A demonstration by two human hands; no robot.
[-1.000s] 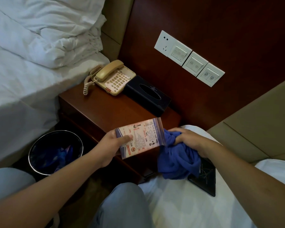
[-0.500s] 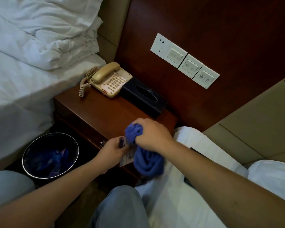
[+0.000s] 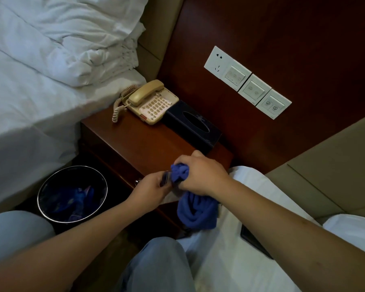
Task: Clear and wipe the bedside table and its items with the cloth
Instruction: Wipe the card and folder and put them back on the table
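Cloth (image 3: 195, 209) hangs from the right hand (image 3: 200, 175), whose fingers curl tight around it, at 6 o'clock of the table (image 3: 139, 144). Left hand (image 3: 150, 190) pinches a card (image 3: 164, 179) beside it. Phone (image 3: 150, 102) and box (image 3: 192, 125) sit at 12 o'clock.

A deep blue cloth (image 3: 195, 211) hangs before the reddish-brown wooden bedside table (image 3: 139, 144). At the table's back, a beige push-button telephone (image 3: 151, 105) sits beside a glossy black tissue box (image 3: 193, 125). Left of the table, plain white bed linen (image 3: 40, 70); below it, a chrome-rimmed black waste bin (image 3: 72, 193).
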